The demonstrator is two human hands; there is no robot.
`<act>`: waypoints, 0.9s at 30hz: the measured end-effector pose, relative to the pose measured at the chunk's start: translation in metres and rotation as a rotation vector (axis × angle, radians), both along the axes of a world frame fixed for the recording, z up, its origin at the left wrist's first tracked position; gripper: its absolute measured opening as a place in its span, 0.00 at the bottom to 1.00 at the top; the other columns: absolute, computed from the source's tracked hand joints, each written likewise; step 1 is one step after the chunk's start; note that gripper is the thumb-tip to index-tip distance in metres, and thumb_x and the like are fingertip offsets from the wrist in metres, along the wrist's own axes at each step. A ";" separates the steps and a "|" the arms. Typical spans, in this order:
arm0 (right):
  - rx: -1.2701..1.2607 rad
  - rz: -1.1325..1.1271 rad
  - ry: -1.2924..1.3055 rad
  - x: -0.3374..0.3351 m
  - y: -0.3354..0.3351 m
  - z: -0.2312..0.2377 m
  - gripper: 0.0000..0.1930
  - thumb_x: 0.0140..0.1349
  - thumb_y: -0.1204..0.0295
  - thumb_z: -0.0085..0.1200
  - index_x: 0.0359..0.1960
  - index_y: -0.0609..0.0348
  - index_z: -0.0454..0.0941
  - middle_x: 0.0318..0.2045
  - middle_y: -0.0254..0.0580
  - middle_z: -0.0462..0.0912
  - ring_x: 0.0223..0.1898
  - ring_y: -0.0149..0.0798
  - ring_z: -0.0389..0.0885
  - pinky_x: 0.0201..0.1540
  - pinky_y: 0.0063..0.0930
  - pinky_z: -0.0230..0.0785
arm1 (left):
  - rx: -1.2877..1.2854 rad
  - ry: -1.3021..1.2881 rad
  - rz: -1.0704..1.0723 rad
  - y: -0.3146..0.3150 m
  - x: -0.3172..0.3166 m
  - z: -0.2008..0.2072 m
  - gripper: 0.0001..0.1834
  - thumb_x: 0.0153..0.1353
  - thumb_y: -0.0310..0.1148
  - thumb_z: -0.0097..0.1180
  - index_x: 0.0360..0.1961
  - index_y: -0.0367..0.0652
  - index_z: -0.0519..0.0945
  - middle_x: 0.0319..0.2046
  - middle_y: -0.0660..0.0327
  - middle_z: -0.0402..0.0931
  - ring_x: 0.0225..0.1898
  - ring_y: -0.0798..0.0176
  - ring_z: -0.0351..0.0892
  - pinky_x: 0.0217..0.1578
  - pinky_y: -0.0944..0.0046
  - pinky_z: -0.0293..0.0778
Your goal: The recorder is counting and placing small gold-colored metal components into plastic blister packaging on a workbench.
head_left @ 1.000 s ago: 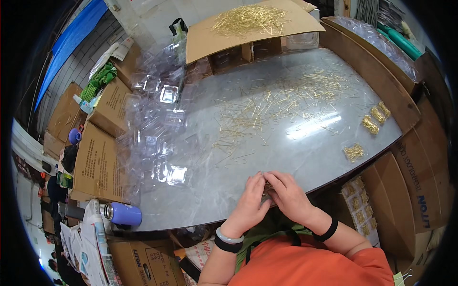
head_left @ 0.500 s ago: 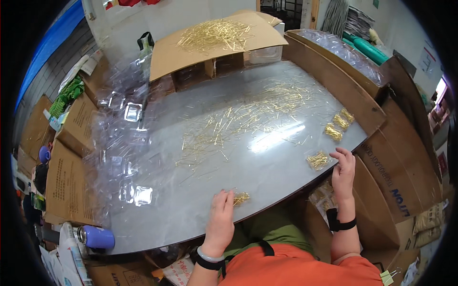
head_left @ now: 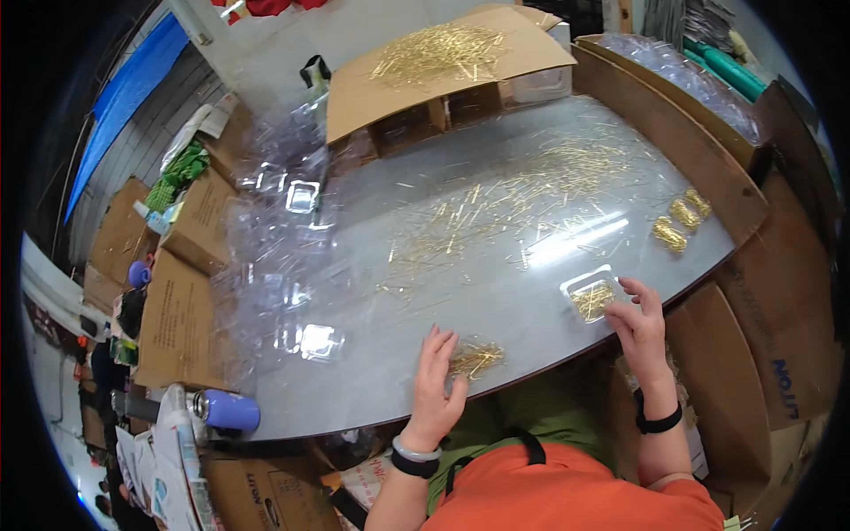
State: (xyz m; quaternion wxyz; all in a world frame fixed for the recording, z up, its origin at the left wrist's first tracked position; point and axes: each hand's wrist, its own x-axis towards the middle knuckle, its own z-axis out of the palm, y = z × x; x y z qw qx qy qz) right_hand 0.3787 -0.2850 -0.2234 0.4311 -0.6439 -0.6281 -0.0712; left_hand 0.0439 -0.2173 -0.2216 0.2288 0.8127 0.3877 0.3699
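My left hand (head_left: 432, 387) rests low over the near edge of the table, its fingers stretched out and spread. Right beside its fingertips and thumb lies a small heap of thin gold-coloured metal pins (head_left: 479, 359). To the right, the fingers and thumb of my right hand (head_left: 641, 334) are on the right edge of a small clear plastic tray (head_left: 574, 285). A clump of gold pins (head_left: 593, 301) lies in that tray. Beyond the right hand, several bunches of gold pins (head_left: 670, 234) sit in a row near the table's right edge.
Loose gold pins (head_left: 478, 208) are strewn across the grey table (head_left: 354, 389). Clear plastic trays (head_left: 297, 265) pile up on the left, near a purple bottle (head_left: 232, 411). A cardboard shelf (head_left: 354, 97) at the back bears more pins. Cardboard boxes (head_left: 190, 310) flank the table.
The view has shifted. My right hand has come onto the tray, and the tray has moved left along the table. My left hand has drawn slightly left, showing more of the near heap.
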 end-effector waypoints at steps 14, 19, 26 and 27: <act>-0.178 0.615 0.082 -0.128 0.016 0.036 0.35 0.52 0.67 0.72 0.63 0.55 0.71 0.63 0.53 0.72 0.61 0.57 0.72 0.61 0.46 0.69 | -0.872 -1.082 0.026 -0.043 -0.007 0.041 0.21 0.80 0.34 0.34 0.70 0.48 0.53 0.60 0.45 0.71 0.62 0.44 0.75 0.59 0.39 0.77; -0.324 0.684 -0.128 -0.126 0.046 0.019 0.36 0.59 0.62 0.66 0.66 0.63 0.66 0.66 0.56 0.70 0.70 0.58 0.65 0.71 0.47 0.61 | -0.967 -1.211 0.091 -0.051 -0.030 0.023 0.20 0.80 0.34 0.32 0.70 0.48 0.53 0.61 0.43 0.69 0.62 0.42 0.75 0.61 0.36 0.75; -0.176 0.571 -0.188 -0.152 0.052 -0.005 0.19 0.60 0.73 0.62 0.54 0.60 0.78 0.54 0.46 0.81 0.59 0.50 0.78 0.65 0.44 0.69 | -0.988 -1.223 0.075 -0.045 -0.023 0.013 0.20 0.80 0.34 0.32 0.69 0.46 0.53 0.62 0.46 0.68 0.63 0.43 0.74 0.62 0.34 0.73; -0.160 0.551 -0.188 -0.154 0.052 -0.006 0.18 0.60 0.74 0.62 0.53 0.60 0.78 0.53 0.46 0.81 0.58 0.50 0.79 0.64 0.43 0.70 | -0.991 -1.204 0.089 -0.046 -0.026 0.017 0.20 0.80 0.34 0.32 0.69 0.46 0.53 0.61 0.46 0.69 0.62 0.43 0.74 0.61 0.34 0.73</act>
